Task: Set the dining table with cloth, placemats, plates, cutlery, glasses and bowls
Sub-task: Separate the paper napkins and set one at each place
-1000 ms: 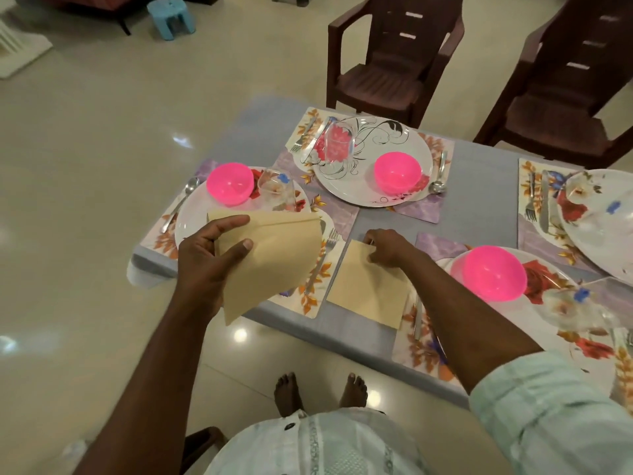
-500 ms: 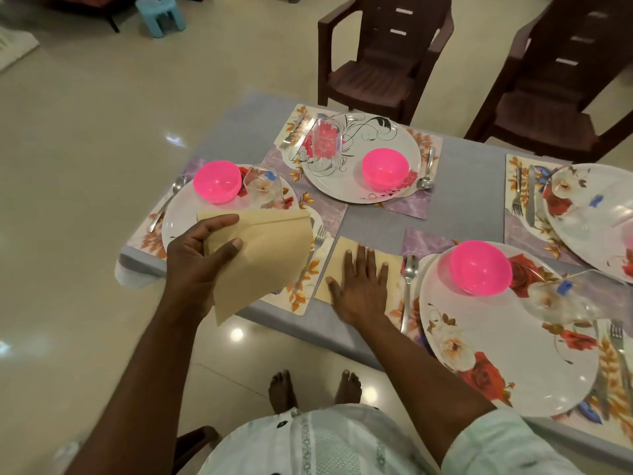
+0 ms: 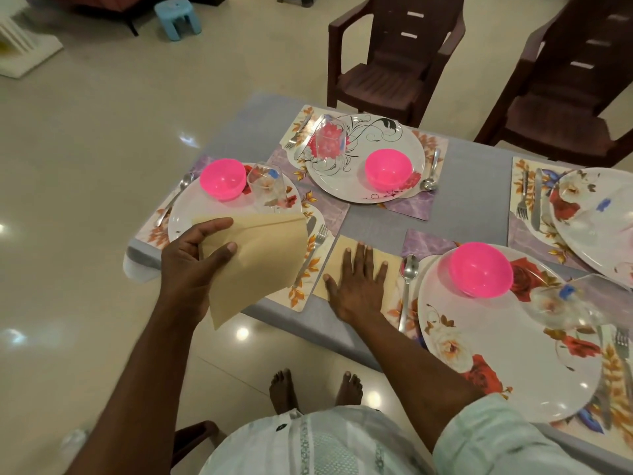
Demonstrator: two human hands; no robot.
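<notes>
Pressing my right hand (image 3: 356, 286), fingers spread flat, on a beige napkin (image 3: 334, 265) beneath them; left hand (image 3: 191, 265) pinches the spare napkins (image 3: 260, 265). Next: lay one beside another plate, I judge.

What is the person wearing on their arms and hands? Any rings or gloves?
Both hands are bare: no gloves, rings or watch show on the left hand or right hand. The left forearm is uncovered. A pale mint-green sleeve covers the right upper arm.
</notes>
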